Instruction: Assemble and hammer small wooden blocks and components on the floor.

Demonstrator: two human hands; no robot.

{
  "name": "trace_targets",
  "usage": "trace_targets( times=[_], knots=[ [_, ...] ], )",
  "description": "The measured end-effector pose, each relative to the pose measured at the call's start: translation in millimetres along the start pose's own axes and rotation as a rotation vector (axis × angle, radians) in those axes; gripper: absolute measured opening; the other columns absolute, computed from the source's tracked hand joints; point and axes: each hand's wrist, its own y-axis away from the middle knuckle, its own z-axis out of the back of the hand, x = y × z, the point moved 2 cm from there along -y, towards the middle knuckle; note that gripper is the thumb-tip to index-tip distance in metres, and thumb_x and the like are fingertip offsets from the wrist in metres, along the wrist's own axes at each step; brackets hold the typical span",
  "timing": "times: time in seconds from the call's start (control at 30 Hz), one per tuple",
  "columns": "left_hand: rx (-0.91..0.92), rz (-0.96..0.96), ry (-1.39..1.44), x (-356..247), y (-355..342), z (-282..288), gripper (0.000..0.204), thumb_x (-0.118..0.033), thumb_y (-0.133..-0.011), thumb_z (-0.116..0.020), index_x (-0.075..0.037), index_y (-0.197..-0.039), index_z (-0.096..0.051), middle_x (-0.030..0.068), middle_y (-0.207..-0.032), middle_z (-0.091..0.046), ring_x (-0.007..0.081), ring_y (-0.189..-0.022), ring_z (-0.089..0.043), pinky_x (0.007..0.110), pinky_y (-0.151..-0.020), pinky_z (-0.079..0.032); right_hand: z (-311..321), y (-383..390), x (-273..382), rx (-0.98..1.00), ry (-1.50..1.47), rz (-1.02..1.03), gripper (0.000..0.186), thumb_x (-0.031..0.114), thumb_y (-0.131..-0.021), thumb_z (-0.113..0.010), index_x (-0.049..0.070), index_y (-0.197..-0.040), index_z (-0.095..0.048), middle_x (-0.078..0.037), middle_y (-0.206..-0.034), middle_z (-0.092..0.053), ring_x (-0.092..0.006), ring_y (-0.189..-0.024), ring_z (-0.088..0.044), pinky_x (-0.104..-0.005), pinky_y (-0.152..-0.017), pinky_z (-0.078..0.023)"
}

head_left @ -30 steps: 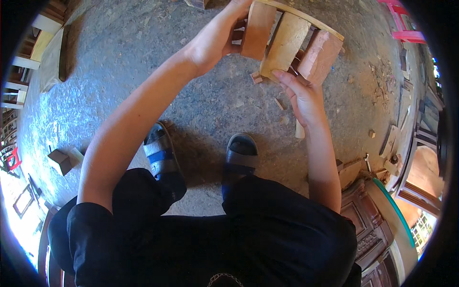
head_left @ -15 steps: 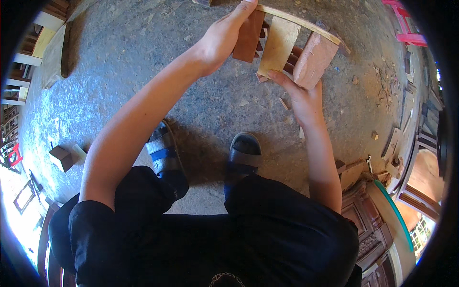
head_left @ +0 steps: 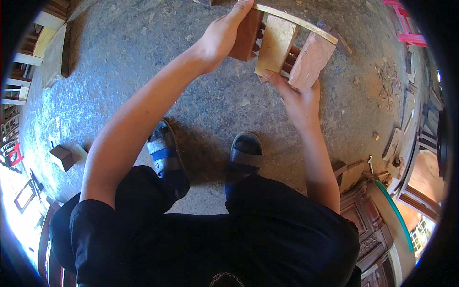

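Note:
In front of me, above the floor, is a wooden assembly: a thin pale strip (head_left: 291,18) along its far side, with a reddish-brown block (head_left: 246,40), a yellowish block (head_left: 276,43) and a pinkish block (head_left: 312,61) side by side against it. My left hand (head_left: 222,36) is closed around the left end, thumb by the strip's end. My right hand (head_left: 296,98) grips from the near right, its thumb on the yellowish block's near end and its palm below the pinkish one. Shadowed fingers show through the gaps between the blocks; whose they are I cannot tell.
Wood chips (head_left: 385,86) and offcuts litter the concrete floor (head_left: 114,81) at right. A dark block (head_left: 62,157) lies at left. My sandalled feet (head_left: 245,150) are below my hands. Carved dark wood (head_left: 363,215) stands near right, a pink plastic stool (head_left: 409,28) far right.
The wooden assembly and both hands have shifted slightly left. The pinkish block is turned a little, and my right thumb has slid slightly left with the yellowish block.

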Motion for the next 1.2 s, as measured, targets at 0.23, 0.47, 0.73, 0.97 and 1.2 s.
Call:
trace_targets(
  times=[0.23, 0.47, 0.73, 0.97, 1.2],
  knots=[
    [0.008, -0.131, 0.102, 8.4, -3.8, 0.6, 0.064, -0.067, -0.105, -0.039, -0.010, -0.112, -0.068, 0.0041, -0.093, -0.066, 0.0161, -0.086, -0.063, 0.032, -0.075, -0.050, 1.2, 4.3, 12.7, -0.021, 0.030, -0.050, 0.050, 0.016, -0.083, -0.089, -0.004, -0.121, -0.063, -0.011, -0.110, -0.075, -0.0189, -0.100, -0.073, -0.0322, -0.087, -0.058],
    [0.047, -0.129, 0.231, 0.4, -2.9, 12.2, 0.055, -0.054, -0.101, -0.041, -0.009, -0.120, -0.068, 0.0081, -0.113, -0.072, 0.0201, -0.100, -0.067, 0.034, -0.085, -0.052, -19.9, 15.7, 37.8, 0.041, 0.153, 0.133, 0.068, 0.009, -0.079, -0.090, -0.002, -0.136, -0.053, -0.015, -0.126, -0.066, -0.0221, -0.111, -0.069, -0.0359, -0.094, -0.057],
    [0.469, -0.007, 0.575, 1.2, 30.0, 62.6, 0.072, -0.064, -0.088, -0.064, -0.005, -0.129, -0.066, 0.0189, -0.114, -0.072, 0.0289, -0.106, -0.071, 0.043, -0.092, -0.055, -34.0, 22.9, 61.5, 0.274, 0.221, 0.335, 0.088, 0.027, -0.071, -0.096, 0.003, -0.144, -0.053, -0.016, -0.129, -0.063, -0.0272, -0.114, -0.064, -0.0374, -0.089, -0.056],
    [0.753, -0.140, 0.603, 8.4, 1.3, 70.1, 0.067, -0.061, -0.094, -0.058, -0.003, -0.128, -0.062, 0.0153, -0.108, -0.070, 0.0258, -0.101, -0.069, 0.040, -0.087, -0.055, -29.0, 26.6, 51.9, 0.281, 0.129, 0.131, 0.076, 0.028, -0.082, -0.088, 0.003, -0.144, -0.052, -0.016, -0.127, -0.064, -0.0244, -0.106, -0.066, -0.0376, -0.090, -0.054],
    [0.780, -0.173, 0.659, 5.9, -5.1, 65.3, 0.064, -0.058, -0.098, -0.057, -0.002, -0.127, -0.060, 0.0127, -0.100, -0.067, 0.0240, -0.097, -0.068, 0.037, -0.082, -0.056, -25.1, 24.5, 46.3, 0.307, 0.112, -0.027, 0.051, 0.020, -0.092, -0.078, 0.004, -0.137, -0.059, -0.014, -0.116, -0.069, -0.0210, -0.099, -0.069, -0.0358, -0.090, -0.054]
  ],
)
